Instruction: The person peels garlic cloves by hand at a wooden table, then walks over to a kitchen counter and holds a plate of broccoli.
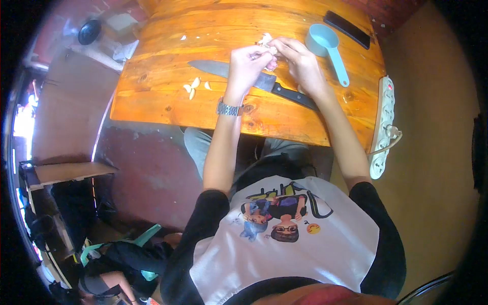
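White-fronted and dark-sleeved, the wearer's shirt (340,254) lay nearest the camera, with two cartoon figures printed on its chest. Beyond it, both forearms reached over the near edge of a wooden table (168,104), and the hands met above its far half. The garlic (272,64), pinkish and white, was between the fingertips of both hands, partly hidden by them. The left hand (248,65), a metal watch (230,108) at its wrist, was nearly closed, its thumb and fingers pinching the garlic. The right hand (301,62) was half curled, fingertips against the garlic; whether it gripped any I could not tell. Just on the near side of the hands lay a knife (207,66), blade pointing left and passing behind the left hand, black handle to the right. Four pale cloves (196,82) sat near the blade, to the left of the left wrist. To the right of the right hand stood a light-blue measuring cup (323,41), its handle towards the near side, and farther right lay a dark phone (347,29). A white power strip (380,124) ran along the table's right edge.
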The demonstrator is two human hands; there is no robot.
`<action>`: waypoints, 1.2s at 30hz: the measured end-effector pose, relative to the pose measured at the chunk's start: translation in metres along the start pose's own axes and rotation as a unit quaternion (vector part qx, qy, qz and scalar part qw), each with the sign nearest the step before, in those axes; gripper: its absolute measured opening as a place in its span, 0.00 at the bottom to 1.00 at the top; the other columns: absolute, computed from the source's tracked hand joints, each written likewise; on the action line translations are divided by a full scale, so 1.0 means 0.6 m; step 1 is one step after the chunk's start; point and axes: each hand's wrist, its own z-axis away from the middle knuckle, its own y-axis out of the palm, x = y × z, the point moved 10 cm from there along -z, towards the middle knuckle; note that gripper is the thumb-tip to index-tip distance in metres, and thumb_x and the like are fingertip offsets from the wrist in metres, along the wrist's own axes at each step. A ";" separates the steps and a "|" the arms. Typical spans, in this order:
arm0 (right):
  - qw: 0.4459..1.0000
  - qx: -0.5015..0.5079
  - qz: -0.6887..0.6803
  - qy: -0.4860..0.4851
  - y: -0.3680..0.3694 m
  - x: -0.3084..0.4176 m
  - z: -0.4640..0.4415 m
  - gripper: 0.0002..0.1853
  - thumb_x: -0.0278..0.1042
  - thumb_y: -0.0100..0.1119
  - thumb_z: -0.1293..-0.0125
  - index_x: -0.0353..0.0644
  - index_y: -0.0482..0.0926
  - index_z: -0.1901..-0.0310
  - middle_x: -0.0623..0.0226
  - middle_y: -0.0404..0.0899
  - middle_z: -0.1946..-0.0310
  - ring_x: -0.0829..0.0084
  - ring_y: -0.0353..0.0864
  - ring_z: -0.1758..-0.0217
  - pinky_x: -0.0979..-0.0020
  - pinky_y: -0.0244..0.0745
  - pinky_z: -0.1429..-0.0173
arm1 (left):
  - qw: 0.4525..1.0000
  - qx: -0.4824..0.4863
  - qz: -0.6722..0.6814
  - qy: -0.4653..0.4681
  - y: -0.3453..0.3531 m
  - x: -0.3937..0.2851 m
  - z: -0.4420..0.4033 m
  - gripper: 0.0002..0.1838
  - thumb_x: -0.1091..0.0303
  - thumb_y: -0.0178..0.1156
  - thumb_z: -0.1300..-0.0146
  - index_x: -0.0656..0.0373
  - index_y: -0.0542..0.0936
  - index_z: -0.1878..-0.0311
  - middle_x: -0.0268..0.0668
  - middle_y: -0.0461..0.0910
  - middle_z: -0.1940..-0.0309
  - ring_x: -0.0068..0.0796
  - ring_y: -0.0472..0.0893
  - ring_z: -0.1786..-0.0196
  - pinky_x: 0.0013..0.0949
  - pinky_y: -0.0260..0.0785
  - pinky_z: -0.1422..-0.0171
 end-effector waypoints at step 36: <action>0.875 -0.100 -0.388 0.271 -0.002 -0.072 0.016 0.13 0.31 0.50 0.34 0.35 0.75 0.52 0.63 0.78 0.58 0.76 0.76 0.55 0.75 0.72 0.50 | 0.998 -0.052 0.026 -0.013 -0.004 0.006 -0.005 0.12 0.64 0.54 0.36 0.65 0.75 0.66 0.35 0.78 0.76 0.19 0.78 0.75 0.21 0.70 0.72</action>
